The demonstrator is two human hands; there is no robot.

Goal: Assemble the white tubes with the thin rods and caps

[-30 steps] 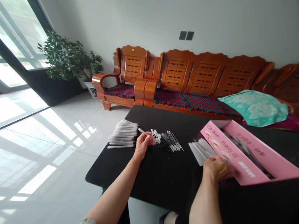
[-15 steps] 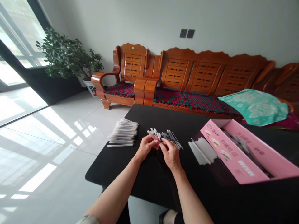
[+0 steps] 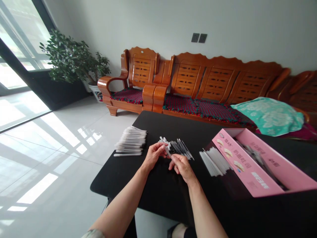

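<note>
My left hand (image 3: 155, 154) and my right hand (image 3: 182, 166) are both closed on a slim white pen barrel (image 3: 168, 152), held at a slant between them. The left fingertips pinch its upper end, and the right fingers grip the lower end. Just beyond my hands lie small white caps (image 3: 163, 140), partly hidden by the left fingers. Dark, thin pen refills (image 3: 182, 148) are spread behind the right hand. A stack of white pens (image 3: 131, 140) sits to the left of my hands. On the right lies a pile of whitish tubes (image 3: 216, 161).
Everything lies on a black table (image 3: 119, 178). A pink box (image 3: 244, 165) with dark and greyish contents stands at the right. Behind the table runs a wooden sofa (image 3: 205, 76) with a turquoise cloth (image 3: 269, 115). A potted plant (image 3: 71, 61) stands near the glass door.
My right hand has moved slightly down and right, away from the left hand. The white barrel now slants down to the right between both hands; before, it pointed up-left from the left hand.
</note>
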